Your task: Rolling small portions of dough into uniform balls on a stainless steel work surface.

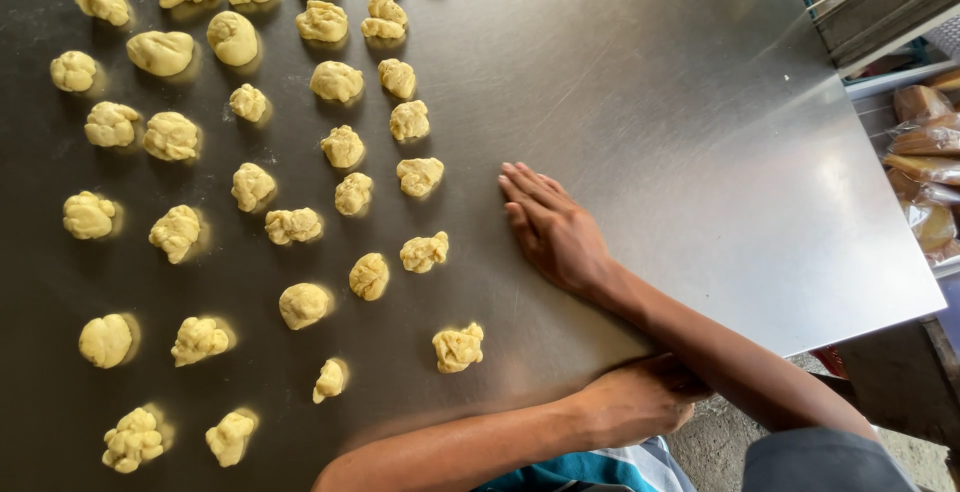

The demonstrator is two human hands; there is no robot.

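My right hand (553, 230) lies flat, fingers together, palm down on the scratched grey steel tabletop (680, 132), holding nothing. My left hand (640, 399) curls over the table's near edge. Pale yellow, lumpy dough pieces (424, 251) dot the surface just left, the nearest close to my fingertips.

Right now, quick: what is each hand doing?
Right hand: open, flat on the scratched grey steel table, holding nothing.
Left hand: at the table's edge; grip cannot be told.
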